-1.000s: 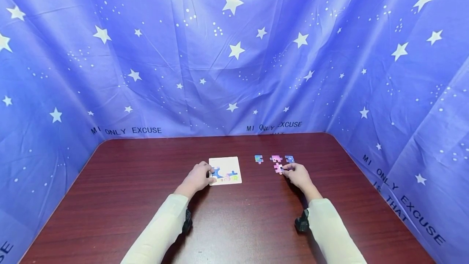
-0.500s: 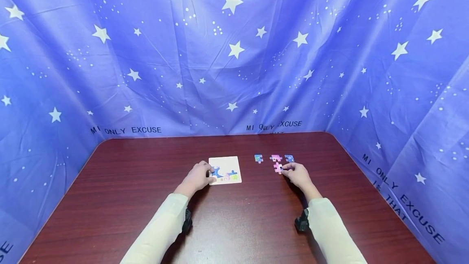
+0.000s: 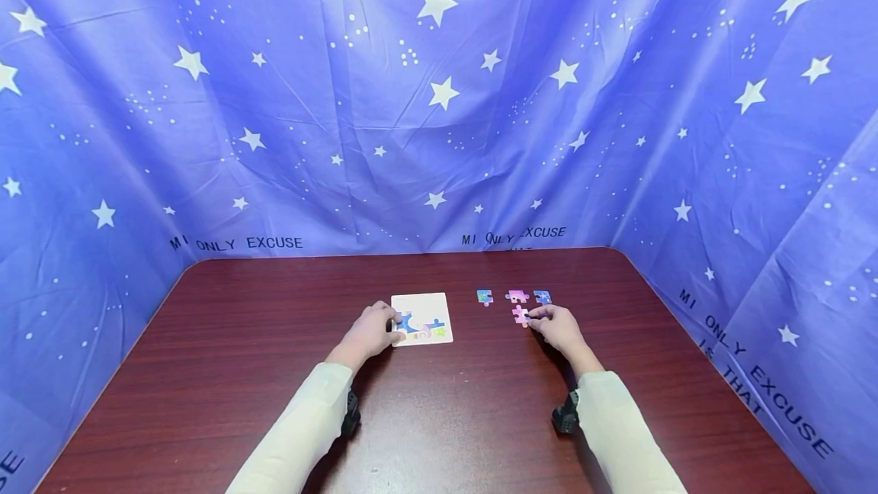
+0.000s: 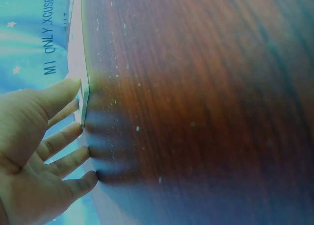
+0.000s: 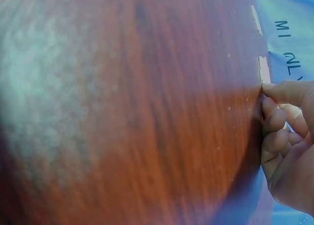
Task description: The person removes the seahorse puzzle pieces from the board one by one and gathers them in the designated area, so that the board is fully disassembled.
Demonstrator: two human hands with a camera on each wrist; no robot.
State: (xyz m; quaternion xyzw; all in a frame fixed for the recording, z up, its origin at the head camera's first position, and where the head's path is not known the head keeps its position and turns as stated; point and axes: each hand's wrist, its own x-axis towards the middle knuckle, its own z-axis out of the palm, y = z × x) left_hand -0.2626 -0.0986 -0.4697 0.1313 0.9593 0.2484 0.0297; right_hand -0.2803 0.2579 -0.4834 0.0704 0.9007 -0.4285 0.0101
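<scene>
we see the left hand (image 3: 373, 328), fingers apart, touching the white board (image 3: 420, 300) at left, perhaps steadying it; at right, the right hand (image 3: 559, 328) pinches the pink piece (image 3: 519, 315), nearer than three others (image 3: 517, 296)

Premises: a curtained, booth-like enclosure; building type cannot be determined. Blue fabric (image 3: 391, 105), printed with white stars (image 3: 437, 3) and black lettering (image 3: 274, 243), hangs along the far edge and both side edges of a reddish-brown wood-grain table (image 3: 453, 433) with rounded far corners.

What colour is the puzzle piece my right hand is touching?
Mostly pink; the puzzle piece shows best in the head view.
</scene>
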